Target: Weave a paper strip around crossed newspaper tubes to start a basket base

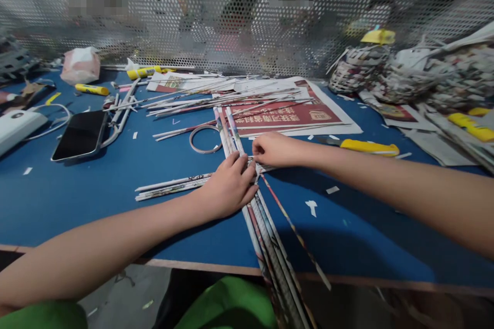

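Note:
Rolled newspaper sticks lie crossed in front of me: a long bundle (266, 231) runs toward me over the table edge, and a shorter bundle (170, 186) points left. My left hand (231, 185) lies over the crossing, fingers and thumb pressed around the sticks. Just right of it, my right hand (268, 149) is closed with curled fingertips beside the crossing; what they pinch is hidden. From under the hands a single thin paper stick (295, 229) slants down to the right, its lower end loose.
Behind the hands are a tape roll (190, 143), loose paper sticks (181, 108) and newspaper (339, 113). A yellow utility knife (370, 147) lies right, a phone (80, 136) and power bank (19, 126) left. Woven paper baskets (357, 69) stand near the perforated metal screen (231, 25).

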### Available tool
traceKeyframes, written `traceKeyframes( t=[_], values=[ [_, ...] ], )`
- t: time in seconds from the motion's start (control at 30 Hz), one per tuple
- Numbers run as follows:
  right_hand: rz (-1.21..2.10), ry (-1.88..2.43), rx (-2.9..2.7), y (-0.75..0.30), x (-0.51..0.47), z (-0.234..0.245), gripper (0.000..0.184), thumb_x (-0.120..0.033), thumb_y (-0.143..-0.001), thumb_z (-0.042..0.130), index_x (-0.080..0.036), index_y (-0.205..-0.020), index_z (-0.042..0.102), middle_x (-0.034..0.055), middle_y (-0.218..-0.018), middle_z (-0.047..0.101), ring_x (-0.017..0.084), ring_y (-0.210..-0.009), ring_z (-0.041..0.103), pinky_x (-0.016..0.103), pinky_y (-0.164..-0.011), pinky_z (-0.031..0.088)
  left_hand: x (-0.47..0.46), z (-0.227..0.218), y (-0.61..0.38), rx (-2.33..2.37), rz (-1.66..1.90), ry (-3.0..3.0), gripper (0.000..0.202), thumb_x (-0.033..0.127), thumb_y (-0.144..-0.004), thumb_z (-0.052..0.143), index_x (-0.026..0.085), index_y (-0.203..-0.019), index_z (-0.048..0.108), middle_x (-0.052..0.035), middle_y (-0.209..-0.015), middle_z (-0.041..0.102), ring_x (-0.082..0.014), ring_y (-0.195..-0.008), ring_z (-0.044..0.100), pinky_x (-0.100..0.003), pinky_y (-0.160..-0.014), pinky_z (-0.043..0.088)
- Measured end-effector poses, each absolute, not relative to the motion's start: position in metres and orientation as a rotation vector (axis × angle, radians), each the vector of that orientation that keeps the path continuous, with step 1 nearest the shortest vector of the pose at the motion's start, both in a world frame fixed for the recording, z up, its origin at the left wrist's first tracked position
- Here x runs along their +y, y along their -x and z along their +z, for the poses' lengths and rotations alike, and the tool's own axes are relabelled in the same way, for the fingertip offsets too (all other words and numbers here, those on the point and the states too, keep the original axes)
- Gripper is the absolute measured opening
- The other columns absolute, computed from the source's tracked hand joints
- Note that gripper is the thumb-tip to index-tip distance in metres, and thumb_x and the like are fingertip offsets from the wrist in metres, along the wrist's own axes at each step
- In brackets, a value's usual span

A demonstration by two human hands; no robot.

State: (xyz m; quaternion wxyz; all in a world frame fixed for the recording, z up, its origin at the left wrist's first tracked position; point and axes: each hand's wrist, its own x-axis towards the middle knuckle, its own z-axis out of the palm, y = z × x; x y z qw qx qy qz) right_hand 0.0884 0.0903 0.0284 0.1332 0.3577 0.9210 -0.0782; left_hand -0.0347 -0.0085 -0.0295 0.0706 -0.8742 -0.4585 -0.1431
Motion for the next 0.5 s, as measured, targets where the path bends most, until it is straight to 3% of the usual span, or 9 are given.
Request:
traceKeyframes(
  t=[0.23,0.5],
  values=[
    [-0.623,-1.091,2.463,-0.078,0.110,0.037,0.020,-0.019,-0.065,0.053,-0.011,-0.077,0.066,0.0028,-0.063,0.062,0.010,-0.053,0.050,0.019,-0.050,0.034,-0.009,-0.028,0.036,-1.379,-0.418,2.656,0.042,0.034,-0.086,0.030,0.004,-0.109,0.049,-0.0168,-0.107,0.052,-0.0276,-0.110,0.041,-0.042,-0.098,0.030],
    [-0.017,-0.904,2.790,-0.086,0.087,0.022,0.017,-0.013,-0.065,0.048,-0.011,-0.070,0.063,0.0074,-0.069,0.063,0.015,-0.064,0.054,0.023,-0.054,0.031,-0.009,-0.029,0.035,-1.403,-0.391,2.626,0.044,0.034,-0.085,0.032,0.002,-0.111,0.048,-0.0184,-0.110,0.051,-0.0285,-0.109,0.041,-0.042,-0.097,0.029]
  ],
)
